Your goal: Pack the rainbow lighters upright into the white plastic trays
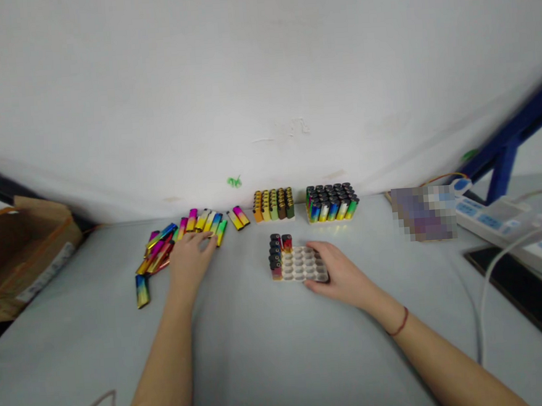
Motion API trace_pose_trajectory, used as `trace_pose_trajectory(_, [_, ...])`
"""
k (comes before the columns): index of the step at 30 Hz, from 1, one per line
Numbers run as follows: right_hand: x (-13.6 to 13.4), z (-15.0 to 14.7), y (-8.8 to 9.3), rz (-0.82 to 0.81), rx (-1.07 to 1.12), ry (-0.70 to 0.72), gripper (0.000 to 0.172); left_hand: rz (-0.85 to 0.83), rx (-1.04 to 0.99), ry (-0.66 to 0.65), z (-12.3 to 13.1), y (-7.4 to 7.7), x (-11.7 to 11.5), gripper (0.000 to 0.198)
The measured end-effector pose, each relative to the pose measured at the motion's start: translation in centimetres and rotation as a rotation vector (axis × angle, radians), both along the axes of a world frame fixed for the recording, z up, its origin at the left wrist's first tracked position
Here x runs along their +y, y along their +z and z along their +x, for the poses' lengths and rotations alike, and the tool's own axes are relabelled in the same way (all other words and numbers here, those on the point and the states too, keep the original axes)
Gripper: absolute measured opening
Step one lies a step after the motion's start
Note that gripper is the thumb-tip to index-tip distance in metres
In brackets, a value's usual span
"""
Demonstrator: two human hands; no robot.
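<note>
My left hand (189, 257) reaches over a loose pile of shiny, multicoloured lighters (160, 251). Its thumb and forefinger close at the lower end of a blue-and-yellow lighter (215, 223); the other fingertips are partly hidden. A green-and-yellow lighter (222, 232) lies just beside the thumb. With my right hand (341, 275) I grip the right edge of a pale tray (298, 266) with rows of round-looking pockets, thumb at the near side and fingers at the far side. Dark-topped lighters (275, 252) stand upright in the tray's left column, and a red one (287, 243) stands at the back beside them.
Behind the tray stand a block of yellow-to-dark lighters (273, 204) and a block of black-topped lighters (331, 202). A cardboard box (29, 263) is at left. A power strip (499, 218), a white cable (484, 299) and a dark flat panel (523, 296) lie at right.
</note>
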State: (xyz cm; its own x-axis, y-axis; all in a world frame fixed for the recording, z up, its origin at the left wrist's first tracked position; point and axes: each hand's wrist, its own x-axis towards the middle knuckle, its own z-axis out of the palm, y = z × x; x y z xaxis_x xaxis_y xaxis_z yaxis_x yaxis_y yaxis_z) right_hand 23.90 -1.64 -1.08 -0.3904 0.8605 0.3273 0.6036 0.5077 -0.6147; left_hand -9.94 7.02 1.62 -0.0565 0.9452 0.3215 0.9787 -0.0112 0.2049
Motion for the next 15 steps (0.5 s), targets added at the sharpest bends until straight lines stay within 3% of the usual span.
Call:
trace_pose_trajectory(5, [-0.1, 0.0, 0.2, -0.007, -0.002, -0.002, 0.066, -0.048, 0.001, -0.009, 2.8, -0.7, 0.6, 0.038])
trace_pose_trajectory(8, [-0.1, 0.0, 0.1, -0.004, -0.005, -0.001, 0.065, -0.140, -0.015, -0.053, 2.5, -0.4, 0.2, 0.034])
trace_pose_trajectory(12, [-0.1, -0.1, 0.0, -0.005, -0.016, -0.008, 0.064, -0.310, -0.057, -0.122, 1.9, 0.2, -0.5, 0.045])
trace_pose_trajectory(15, [-0.1, 0.0, -0.1, 0.000, -0.027, -0.012, 0.064, -0.352, -0.076, -0.160, 2.0, 0.3, -0.8, 0.036])
